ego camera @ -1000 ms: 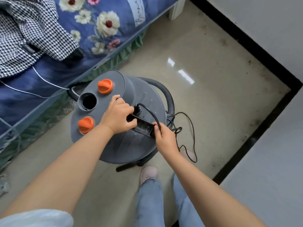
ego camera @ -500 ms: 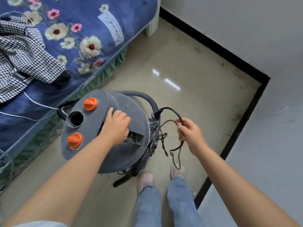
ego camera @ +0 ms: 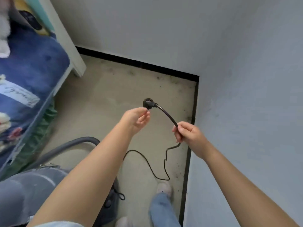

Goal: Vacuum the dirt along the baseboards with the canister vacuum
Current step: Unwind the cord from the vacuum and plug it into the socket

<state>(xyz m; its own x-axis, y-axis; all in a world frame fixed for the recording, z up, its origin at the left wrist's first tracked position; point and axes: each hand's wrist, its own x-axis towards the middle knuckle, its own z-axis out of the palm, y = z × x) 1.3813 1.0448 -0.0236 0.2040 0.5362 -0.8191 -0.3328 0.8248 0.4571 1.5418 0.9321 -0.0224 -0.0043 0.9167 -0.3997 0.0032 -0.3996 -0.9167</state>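
The right hand [ego camera: 188,132] is gripping the black power cord [ego camera: 167,114] with its fingers curled round it, holding it up in the air near the right-hand wall [ego camera: 254,112]. From that grip the cord is arching up and leftward to the black plug [ego camera: 148,104], which is hanging just above the fingertips of the left hand [ego camera: 137,119]; that hand is lying palm-up with fingers relaxed and slightly spread, and whether they are touching the plug cannot be told. Below the right hand the cord is dropping in kinks, looping over the beige floor [ego camera: 114,99] and running back toward the grey canister vacuum [ego camera: 29,190], which is sitting at the lower left, partly hidden behind the left forearm, with its grey hose [ego camera: 70,145] curving above it. A black baseboard [ego camera: 139,63] is running along the far wall and turning at the corner to follow the right-hand wall; dark specks of dirt [ego camera: 172,79] are lying on the floor along both stretches. The blue floral bed [ego camera: 29,76] is bordering the floor on the left, leaving an open strip of floor between bed and walls. A shoe [ego camera: 164,188] and jeans leg are standing close beside the right baseboard.
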